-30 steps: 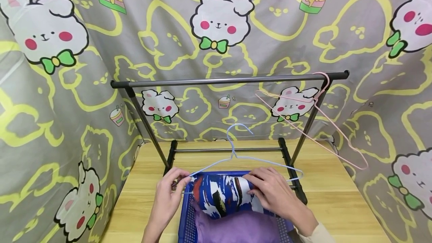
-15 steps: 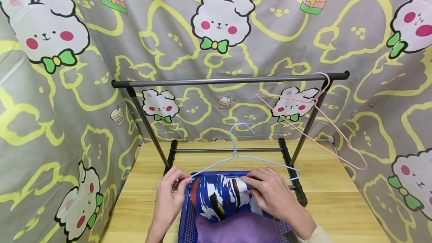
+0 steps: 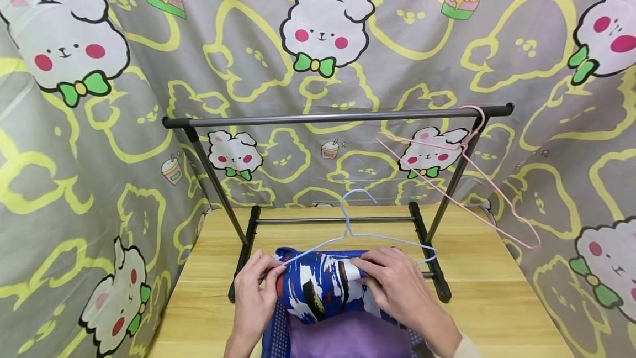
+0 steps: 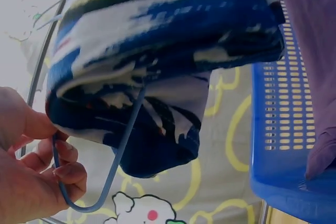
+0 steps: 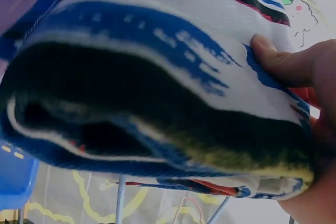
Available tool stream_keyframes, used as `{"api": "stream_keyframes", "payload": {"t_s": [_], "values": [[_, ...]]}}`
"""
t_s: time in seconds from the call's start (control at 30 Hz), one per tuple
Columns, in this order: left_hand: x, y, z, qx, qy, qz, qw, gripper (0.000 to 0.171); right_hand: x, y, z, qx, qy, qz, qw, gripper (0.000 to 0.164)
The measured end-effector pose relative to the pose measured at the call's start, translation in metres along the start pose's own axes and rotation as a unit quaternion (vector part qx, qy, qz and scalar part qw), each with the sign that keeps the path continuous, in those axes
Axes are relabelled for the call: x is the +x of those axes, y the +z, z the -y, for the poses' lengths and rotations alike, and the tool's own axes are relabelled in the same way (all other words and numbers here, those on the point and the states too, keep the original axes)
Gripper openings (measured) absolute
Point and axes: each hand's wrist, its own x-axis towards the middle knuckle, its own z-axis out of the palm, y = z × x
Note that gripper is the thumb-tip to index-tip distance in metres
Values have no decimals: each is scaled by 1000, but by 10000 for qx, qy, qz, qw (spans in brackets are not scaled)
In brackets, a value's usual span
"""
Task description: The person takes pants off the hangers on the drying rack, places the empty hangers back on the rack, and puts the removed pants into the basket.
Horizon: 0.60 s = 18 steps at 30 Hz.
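Note:
My left hand (image 3: 254,294) pinches the left end of a light blue wire clothes hanger (image 3: 346,220), whose hook points up and away. In the left wrist view the fingers curl round the bent end of the hanger (image 4: 122,148), thumb at the garment's edge. A folded garment (image 3: 320,286) with blue, white, black and red brushstroke print is draped by the hanger's bar. My right hand (image 3: 399,286) pinches its upper right edge between thumb and fingers; in the right wrist view the thumb lies on top of the garment (image 5: 173,19). The hanger's right end sticks out beyond that hand.
Below the hands, a blue perforated basket (image 4: 262,166) holds purple cloth (image 3: 353,336). Behind it stands a black and grey clothes rack (image 3: 298,120) on the wooden table (image 3: 492,303). A pink hanger (image 3: 489,181) hangs at the rack's right end. Printed curtains surround the table.
The blue hanger has shifted slightly, its right end drawn leftward and its hook a little lower. The left hand has moved slightly right, and a dark blue fold now shows behind the hanger's left arm.

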Motion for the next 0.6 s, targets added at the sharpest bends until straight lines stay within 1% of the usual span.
{"api": "stream_keyframes", "payload": {"t_s": [0.1, 0.17, 0.23, 0.33, 0.5, 0.6], "values": [[0, 1, 1, -56, -89, 3, 9999, 27, -2, -3, 2, -33, -37, 31, 10000, 33], [1, -1, 2, -55, -70, 21, 10000, 26, -2, -7, 2, -37, -55, 6, 10000, 34], [1, -2, 4, -105, -122, 55, 9999, 25, -2, -11, 2, -70, -94, -34, 9999, 34], [1, -4, 7, -167, -101, 6, 9998, 25, 0, -20, 3, -117, -163, -71, 9998, 35], [1, -8, 15, -461, -228, -44, 9987, 23, 4, -37, 4, -5, -384, -222, 9990, 37], [2, -11, 20, -614, -330, -105, 9975, 22, 5, -48, 4, 112, -453, -311, 9984, 33]]}}
